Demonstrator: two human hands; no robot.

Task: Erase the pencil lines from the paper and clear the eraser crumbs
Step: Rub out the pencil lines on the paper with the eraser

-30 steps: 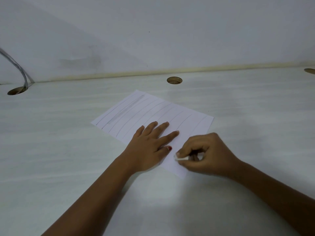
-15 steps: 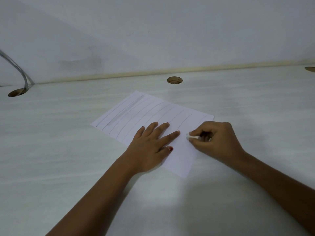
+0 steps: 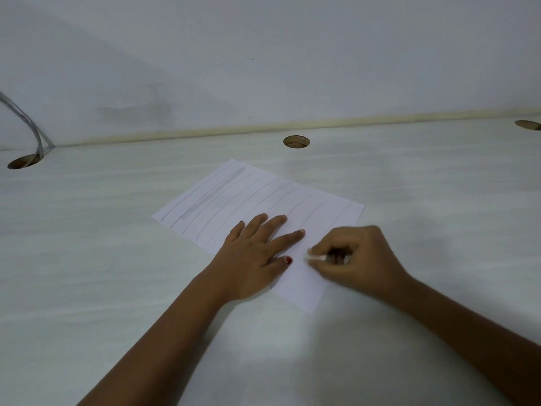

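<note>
Pale wall [image 3: 292, 54] behind a white desk top [image 3: 87, 259], with a beige sealing strip [image 3: 322, 123] along the join.

One sheet of paper [image 3: 263, 194] lying flat mid-desk. Long axis slanting from far left to near right, one corner pointing back at the viewer. Roughly ten pencil lines [image 3: 313, 212] across the sheet's short way, exact count unclear under the hand. One smeared grey band [image 3: 213, 191] near the paper's far-left end.

Three round cable holes:
- one [image 3: 296, 141] just beyond the paper's far corner
- one [image 3: 25, 162] well off to the paper's left, grey cables [image 3: 26, 121] dropping into it
- one [image 3: 527, 124] well off to the paper's right, at the frame edge

Two hands, one eraser. Left hand [image 3: 251, 253] flat on the paper's near-left part, fingers straight and slightly spread, pressing the sheet down, red polish on the thumbnail. Right hand [image 3: 360, 259] over the paper's near-right edge, motion-blurred, fingers curled, pinching a small white eraser [image 3: 316, 257] between thumb and forefinger. Eraser down at the sheet, long axis roughly left to right, free end pointing at the left thumb, near it but apart.

Against half a second ago: right hand and eraser drawn back from beside the paper's right corner toward its near corner. Left hand and paper unmoved.
</note>
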